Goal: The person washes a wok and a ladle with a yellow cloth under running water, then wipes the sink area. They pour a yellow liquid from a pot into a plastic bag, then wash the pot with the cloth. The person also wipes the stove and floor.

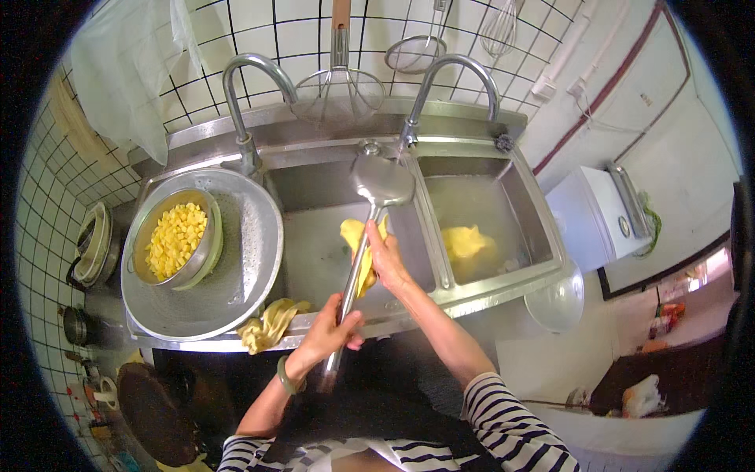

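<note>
Yellow cloth (355,236) – striped sleeve (511,425)

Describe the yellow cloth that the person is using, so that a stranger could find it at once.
Start at the steel double sink, left basin. The cloth is under the right hand, pressed on the long metal ladle. Unlike the yellow cloth in the right basin and the cloth on the front edge, a hand holds it.

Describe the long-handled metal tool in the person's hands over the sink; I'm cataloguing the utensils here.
The ladle-like metal tool looks like steel: a round shallow head on a long straight handle. It slants over the left sink basin, head up near the taps. The left hand grips the lower handle; the right hand presses a yellow cloth against its middle.
</note>
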{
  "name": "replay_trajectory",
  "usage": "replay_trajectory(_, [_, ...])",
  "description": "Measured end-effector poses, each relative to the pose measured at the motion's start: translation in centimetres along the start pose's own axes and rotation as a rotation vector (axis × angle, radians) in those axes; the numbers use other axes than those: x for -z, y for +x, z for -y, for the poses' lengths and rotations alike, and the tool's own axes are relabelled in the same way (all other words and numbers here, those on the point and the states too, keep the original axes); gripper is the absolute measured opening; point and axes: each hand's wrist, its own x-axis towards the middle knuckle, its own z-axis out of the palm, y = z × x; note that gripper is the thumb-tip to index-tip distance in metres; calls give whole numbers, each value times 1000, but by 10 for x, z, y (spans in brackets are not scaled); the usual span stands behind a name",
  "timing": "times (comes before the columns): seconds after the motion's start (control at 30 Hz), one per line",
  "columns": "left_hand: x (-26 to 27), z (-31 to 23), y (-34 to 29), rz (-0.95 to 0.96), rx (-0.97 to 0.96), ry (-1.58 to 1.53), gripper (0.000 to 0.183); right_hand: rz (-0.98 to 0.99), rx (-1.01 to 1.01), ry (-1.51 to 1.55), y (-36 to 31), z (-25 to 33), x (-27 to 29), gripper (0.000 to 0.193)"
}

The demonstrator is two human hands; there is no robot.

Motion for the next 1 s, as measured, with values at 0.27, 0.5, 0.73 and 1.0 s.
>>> replay_trajectory(0.27, [-8,0,33,-174,52,-285,16,-758,736,-802,50,198,193,36])
replay_trajectory(0.5, [-40,-7,58,-345,142,-282,25,-14,492,-763,105,232,134,42])
replay_trajectory(0.73, [-56,-10,45,-372,79,-173,16,-274,528,-1095,186,149,143,39])
replay_trajectory(1.0, [-44,-8,40,-316,129,-40,17,-295,456,-994,271,39,196,46])
